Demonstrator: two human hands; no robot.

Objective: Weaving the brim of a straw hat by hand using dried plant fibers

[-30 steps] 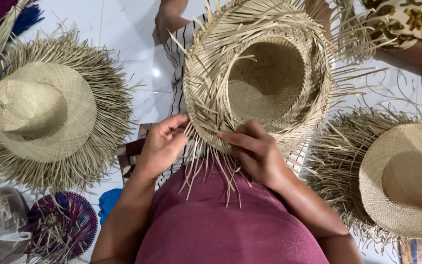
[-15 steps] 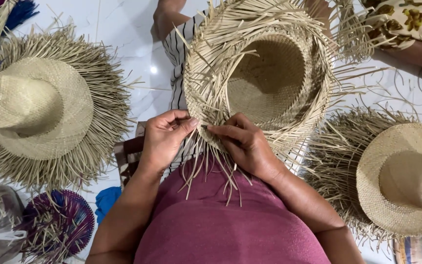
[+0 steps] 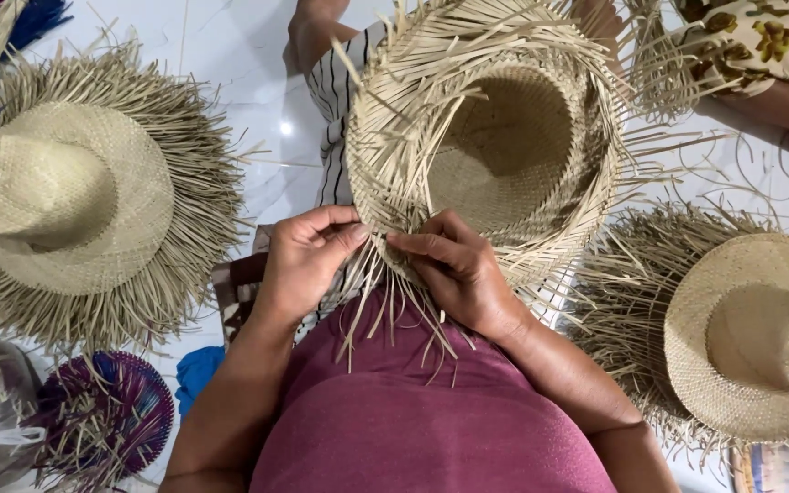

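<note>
Head view, looking down on a person seated on a white tiled floor [image 3: 184,55]. An unfinished straw hat [image 3: 495,146] lies crown-down at centre, its hollow crown open to the camera and loose pale strands radiating from its brim. The left hand [image 3: 308,260] and the right hand [image 3: 454,269] meet at the near edge of this brim, just above the lap of a maroon garment [image 3: 431,420]. The left hand's grip is closed, thumb and forefinger pinching a few strands of the brim; the right hand's grip is likewise closed on neighbouring strands, its fingertips pointing left toward the other thumb, the two grips almost touching. Free strand ends hang from the brim over the maroon garment. At far left rests a finished straw hat [image 3: 66,192], crown up, with a broad fringed brim; at near right lies a second fringed straw hat [image 3: 751,338], also crown up. A purple woven fan [image 3: 107,420] sits at near left, strewn with straw, beside a blue cloth [image 3: 198,374]. A striped cloth [image 3: 331,91] lies under the far left side of the unfinished hat. At far right a second person's arm [image 3: 778,105] emerges from a floral sleeve [image 3: 751,41], well apart from the working hands.
</note>
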